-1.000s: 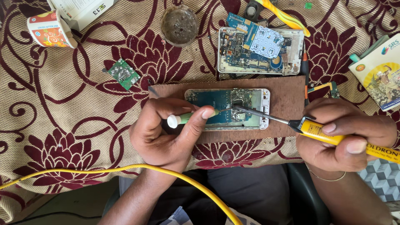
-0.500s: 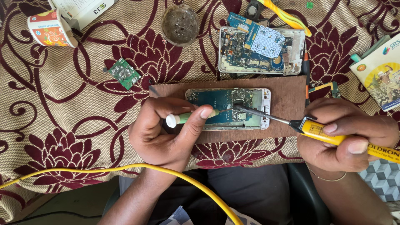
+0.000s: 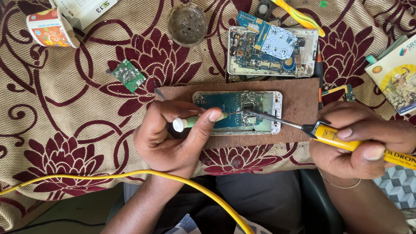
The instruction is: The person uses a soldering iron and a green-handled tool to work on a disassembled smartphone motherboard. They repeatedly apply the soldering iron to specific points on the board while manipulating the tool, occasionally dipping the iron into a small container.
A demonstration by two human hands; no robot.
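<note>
on the brown board (image 3: 299,125), mid-width near the cloth's (image 3: 65,130) front edge, lies an opened phone (image 3: 236,111). left hand (image 3: 173,136) pinches a green tool (image 3: 195,121), right hand (image 3: 359,138) clamps a yellow iron (image 3: 346,141); both tips meet on the phone's circuit board.

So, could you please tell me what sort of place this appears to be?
Probably a small phone repair bench: an opened phone lies on a wooden board, the right hand holds a soldering iron, and a second dismantled phone sits on the patterned cloth.
</note>
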